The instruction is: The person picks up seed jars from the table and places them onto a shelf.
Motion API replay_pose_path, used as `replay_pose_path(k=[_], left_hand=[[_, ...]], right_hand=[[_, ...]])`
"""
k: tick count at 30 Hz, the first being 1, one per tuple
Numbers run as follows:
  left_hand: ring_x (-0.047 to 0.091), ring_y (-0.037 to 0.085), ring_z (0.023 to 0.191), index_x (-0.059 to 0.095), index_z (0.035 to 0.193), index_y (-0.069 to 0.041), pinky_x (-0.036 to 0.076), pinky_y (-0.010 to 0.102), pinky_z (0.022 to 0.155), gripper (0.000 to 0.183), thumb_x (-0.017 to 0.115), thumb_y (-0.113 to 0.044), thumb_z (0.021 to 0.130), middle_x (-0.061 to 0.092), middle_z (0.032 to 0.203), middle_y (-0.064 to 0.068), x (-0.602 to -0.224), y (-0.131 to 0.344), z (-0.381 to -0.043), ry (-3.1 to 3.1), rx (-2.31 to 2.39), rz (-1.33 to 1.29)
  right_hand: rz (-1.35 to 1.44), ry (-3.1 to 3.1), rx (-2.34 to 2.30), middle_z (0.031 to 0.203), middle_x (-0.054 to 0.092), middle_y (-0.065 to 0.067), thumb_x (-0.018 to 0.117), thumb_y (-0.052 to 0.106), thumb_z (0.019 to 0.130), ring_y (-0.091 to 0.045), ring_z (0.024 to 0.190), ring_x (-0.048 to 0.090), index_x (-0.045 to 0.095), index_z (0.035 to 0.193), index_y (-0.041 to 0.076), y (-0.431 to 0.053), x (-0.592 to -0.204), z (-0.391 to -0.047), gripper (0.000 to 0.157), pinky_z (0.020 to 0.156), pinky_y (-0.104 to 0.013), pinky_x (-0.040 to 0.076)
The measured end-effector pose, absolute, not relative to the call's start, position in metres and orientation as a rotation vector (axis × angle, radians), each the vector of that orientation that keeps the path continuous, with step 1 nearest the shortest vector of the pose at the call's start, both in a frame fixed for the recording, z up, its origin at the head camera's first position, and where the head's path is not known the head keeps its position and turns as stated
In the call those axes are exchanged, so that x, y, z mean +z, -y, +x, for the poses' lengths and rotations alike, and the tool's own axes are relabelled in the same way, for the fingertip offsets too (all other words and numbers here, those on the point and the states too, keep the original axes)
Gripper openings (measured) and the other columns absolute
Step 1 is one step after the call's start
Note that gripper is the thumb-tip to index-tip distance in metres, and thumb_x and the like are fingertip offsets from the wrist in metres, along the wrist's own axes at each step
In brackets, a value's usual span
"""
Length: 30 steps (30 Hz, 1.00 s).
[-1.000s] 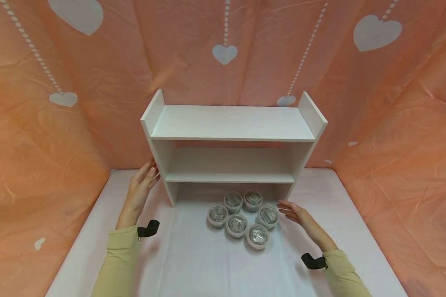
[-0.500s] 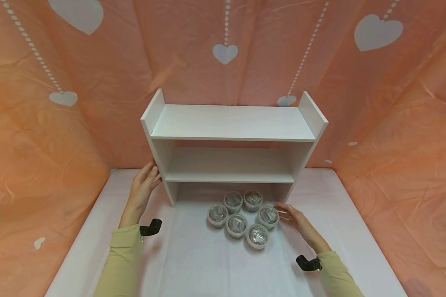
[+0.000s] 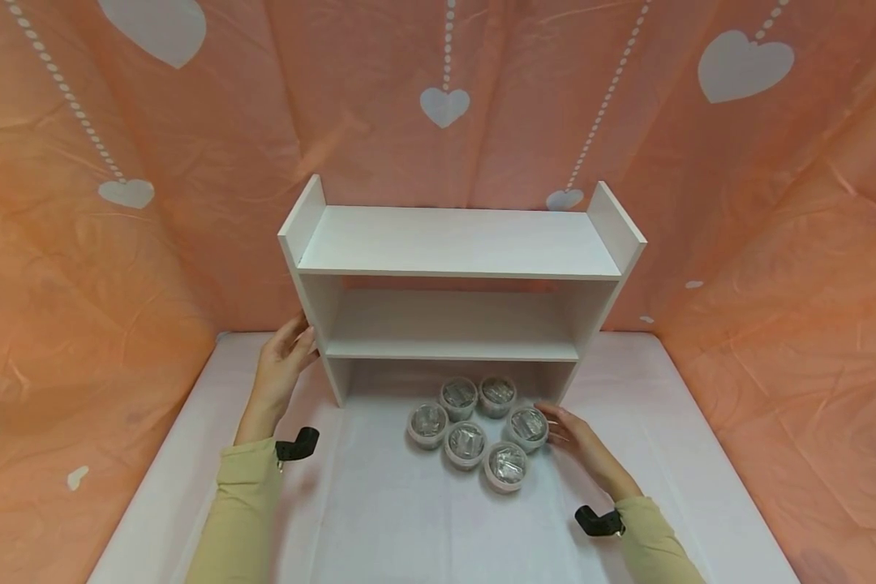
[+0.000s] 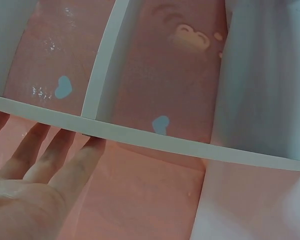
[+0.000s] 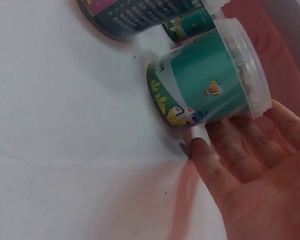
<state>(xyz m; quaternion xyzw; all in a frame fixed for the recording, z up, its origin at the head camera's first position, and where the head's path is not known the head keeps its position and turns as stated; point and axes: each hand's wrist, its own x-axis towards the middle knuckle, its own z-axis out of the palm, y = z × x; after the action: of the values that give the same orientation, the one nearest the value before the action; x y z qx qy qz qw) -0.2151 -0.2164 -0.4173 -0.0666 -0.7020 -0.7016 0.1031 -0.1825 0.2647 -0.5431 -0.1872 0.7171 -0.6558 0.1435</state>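
A peach-orange backdrop (image 3: 365, 138) printed with pale hearts (image 3: 444, 107) is hung behind and on both sides of a desk (image 3: 394, 527) covered in white cloth. Toward the back of the desk, a white shelf unit (image 3: 456, 239) is stood upright, two boards being held between its side panels. Six round tubs (image 3: 465, 443) with clear lids are clustered on the desk at the unit's lower opening, slightly right of its middle. At the unit's left side panel (image 4: 155, 142), the left hand (image 3: 277, 377) is placed on the outer side, its fingers extended and loose, nothing grasped; the fingertips are partly hidden by the panel's edge. By the rightmost tub (image 3: 527, 427), the right hand (image 3: 580, 442) is held with palm toward the side wall and fingers relaxed, not clenched; whether firm contact is made cannot be told. That tub's green label (image 5: 205, 80) is decorated with a small bee. Both arms are covered by yellow-green sleeves (image 3: 242, 503).
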Motion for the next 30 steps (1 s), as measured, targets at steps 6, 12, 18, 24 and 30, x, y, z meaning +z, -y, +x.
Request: replay_pose_path(k=[6,12,18,24,30], left_hand=[[0.05,0.016,0.116,0.037,0.145,0.001,0.05,0.032,0.094,0.051,0.052,-0.019,0.1,0.039,0.144,0.019,-0.417,0.216,-0.217,2.106,-2.021,-0.135],[0.052,0.011,0.112,0.04,0.143,0.002,0.05,0.033,0.094,0.049,0.052,-0.018,0.1,0.041,0.144,0.019,-0.417,0.216,-0.218,2.115,-2.006,-0.097],[0.052,0.012,0.113,0.041,0.142,0.002,0.05,0.033,0.093,0.048,0.053,-0.019,0.1,0.042,0.143,0.018,-0.417,0.216,-0.219,2.117,-2.005,-0.094],[0.05,0.02,0.12,0.043,0.141,0.002,0.046,0.043,0.097,0.047,0.053,-0.018,0.1,0.042,0.144,0.016,-0.418,0.216,-0.22,2.11,-2.008,-0.099],[0.048,0.024,0.122,0.042,0.142,0.003,0.044,0.048,0.098,0.048,0.053,-0.018,0.099,0.041,0.145,0.017,-0.417,0.216,-0.219,2.099,-2.026,-0.113]], right_hand=[[-0.456,-2.137,-1.869,0.144,0.033,-0.031,0.045,0.012,0.102,-0.013,0.119,0.049,0.034,0.142,-0.01,-0.259,-0.534,-0.177,0.047,0.095,-0.022,0.045],[-0.453,-2.195,-1.83,0.141,0.039,-0.027,0.063,0.005,0.092,-0.039,0.124,0.042,0.037,0.142,-0.004,-0.258,-0.539,-0.178,0.058,0.093,-0.023,0.046],[-0.5,-2.164,-1.856,0.139,0.039,-0.03,0.069,-0.001,0.086,-0.035,0.123,0.045,0.035,0.142,-0.006,-0.258,-0.542,-0.18,0.066,0.096,-0.022,0.045],[-0.518,-2.137,-1.874,0.14,0.038,-0.029,0.071,-0.003,0.083,-0.015,0.121,0.048,0.036,0.142,-0.005,-0.257,-0.543,-0.182,0.069,0.099,-0.021,0.042],[-0.513,-2.14,-1.886,0.141,0.037,-0.029,0.073,-0.003,0.081,-0.009,0.122,0.046,0.036,0.141,-0.006,-0.256,-0.547,-0.183,0.071,0.1,-0.017,0.039]])
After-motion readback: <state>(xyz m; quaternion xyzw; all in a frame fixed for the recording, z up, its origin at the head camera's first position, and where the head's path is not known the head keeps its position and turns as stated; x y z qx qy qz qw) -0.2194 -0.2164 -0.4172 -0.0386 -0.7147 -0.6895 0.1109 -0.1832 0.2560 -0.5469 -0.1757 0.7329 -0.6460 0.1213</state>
